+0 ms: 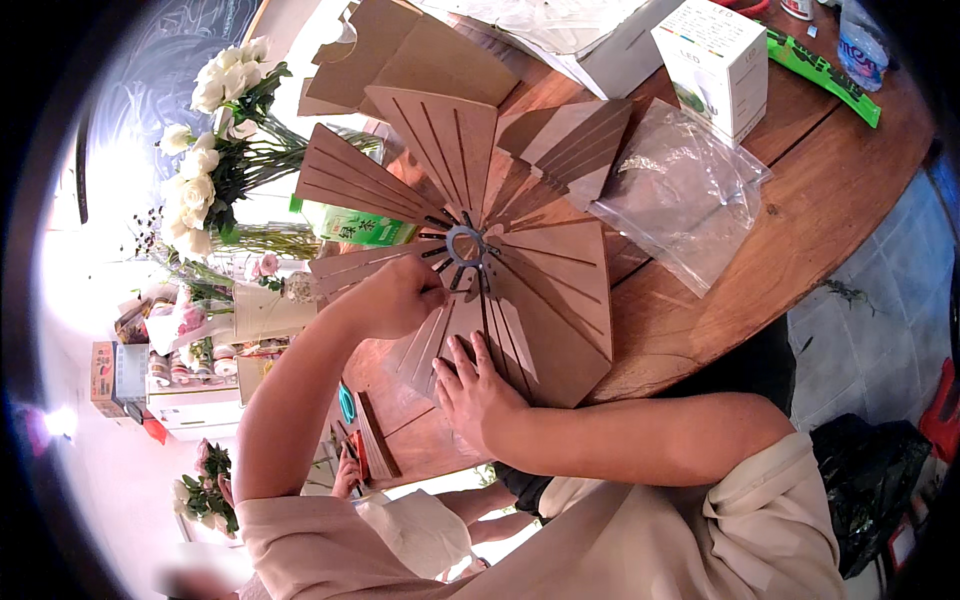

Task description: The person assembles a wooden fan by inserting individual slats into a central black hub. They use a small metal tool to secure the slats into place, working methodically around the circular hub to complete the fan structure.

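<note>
Two hands work on a fan-shaped assembly of slotted brown panels point(520, 270) that radiates from a small dark ring hub point(466, 243) near the middle of the round wooden counter point(830, 210). The left hand point(400, 297) sits at about 8 o'clock from the hub, fingers curled together and seemingly pinching a panel edge where it meets the ring, though the exact grip is hidden behind the knuckles. The right hand point(478, 392) lies at 6 o'clock, fingers spread flat and pressing down on the lower panels.

Judging by how thin the panels look, pushing one into its slot at an angle could snap a tab or crack the ring. Lifting the pressing hand too soon might let neighbouring panels spring out of the hub. A clear plastic bag point(680, 190) at 2 o'clock touches the fan's edge and could slide under it, while the white box point(715, 62) beyond it stands clear.
</note>
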